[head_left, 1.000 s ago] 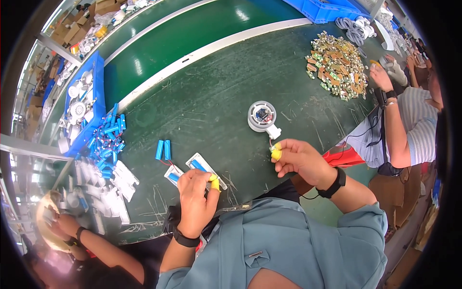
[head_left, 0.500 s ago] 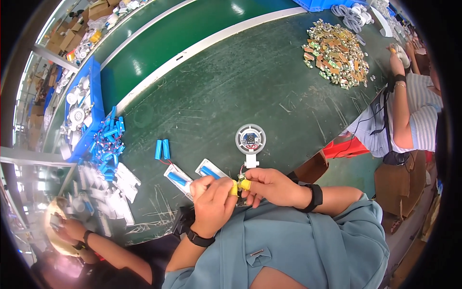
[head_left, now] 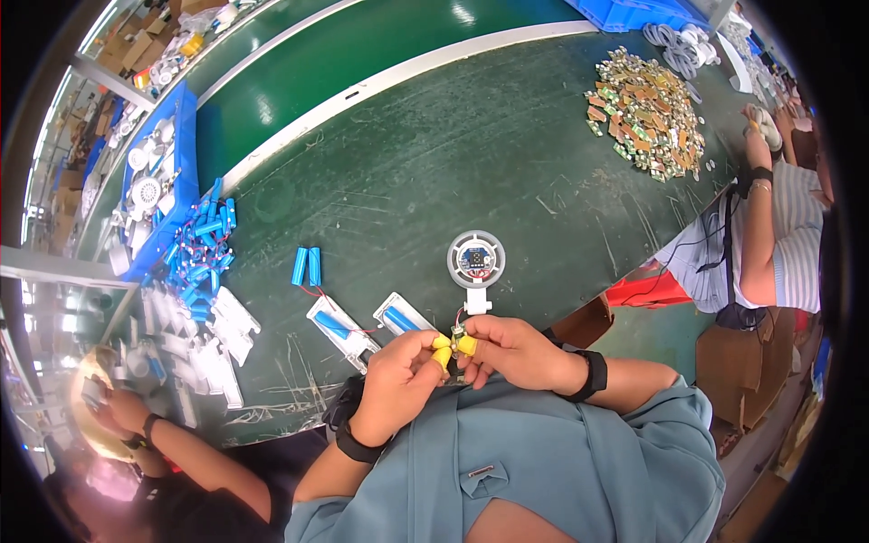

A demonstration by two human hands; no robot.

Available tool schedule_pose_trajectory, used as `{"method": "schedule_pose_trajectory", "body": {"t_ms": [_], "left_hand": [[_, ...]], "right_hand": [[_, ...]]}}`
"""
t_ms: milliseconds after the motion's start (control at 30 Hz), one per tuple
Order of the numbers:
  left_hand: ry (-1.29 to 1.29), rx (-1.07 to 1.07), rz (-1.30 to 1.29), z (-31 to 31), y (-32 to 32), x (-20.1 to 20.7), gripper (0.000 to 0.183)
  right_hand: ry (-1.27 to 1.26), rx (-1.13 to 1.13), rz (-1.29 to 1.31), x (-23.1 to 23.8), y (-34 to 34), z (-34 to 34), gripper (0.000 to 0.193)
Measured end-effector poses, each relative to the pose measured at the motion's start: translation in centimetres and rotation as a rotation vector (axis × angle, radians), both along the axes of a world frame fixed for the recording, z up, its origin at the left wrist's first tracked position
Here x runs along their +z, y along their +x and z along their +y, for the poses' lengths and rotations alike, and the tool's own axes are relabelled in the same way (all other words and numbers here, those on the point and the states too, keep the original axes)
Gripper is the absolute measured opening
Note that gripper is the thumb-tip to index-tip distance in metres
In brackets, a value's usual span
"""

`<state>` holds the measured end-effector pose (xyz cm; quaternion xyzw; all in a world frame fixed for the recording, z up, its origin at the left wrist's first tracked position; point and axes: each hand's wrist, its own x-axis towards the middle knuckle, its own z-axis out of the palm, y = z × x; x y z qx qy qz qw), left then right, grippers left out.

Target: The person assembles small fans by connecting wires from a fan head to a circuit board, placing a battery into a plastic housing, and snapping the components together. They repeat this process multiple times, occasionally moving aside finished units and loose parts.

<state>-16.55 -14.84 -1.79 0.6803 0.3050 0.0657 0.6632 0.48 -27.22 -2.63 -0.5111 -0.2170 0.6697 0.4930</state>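
Note:
My left hand (head_left: 398, 380) and my right hand (head_left: 523, 355) meet close to my body, fingertips nearly touching. Yellow finger cots cover some of the fingertips. A small circuit board (head_left: 458, 332) shows at the tips of my right fingers, which pinch it. My left thumb and finger close beside it; whatever lies between them is too small to make out. From the board a thin wire runs up to the white neck of a round fan-like housing (head_left: 476, 262), whose centre holds a circuit board. To the left lie white handle shells (head_left: 337, 324) with blue battery cells (head_left: 314, 266) on red wires.
Blue cells (head_left: 204, 249) and white shells (head_left: 233, 321) are heaped at the left, beside a blue bin (head_left: 186, 172) of white parts. Small circuit boards (head_left: 647, 113) form a pile at the far right. Co-workers' arms (head_left: 204, 457) show on both sides.
The left fingers have shifted, so that two yellow tips now show instead of one. The right hand keeps its grip near the board. The whole view has shifted slightly.

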Motion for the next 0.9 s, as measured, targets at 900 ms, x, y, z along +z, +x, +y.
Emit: {"method": "schedule_pose_trajectory", "body": {"t_ms": [900], "left_hand": [[0.626,-0.105,-0.151,0.3,0.2,-0.6,0.023]], "right_hand": [[0.09,0.054,-0.313,0.0,-0.6,-0.3,0.014]]}}
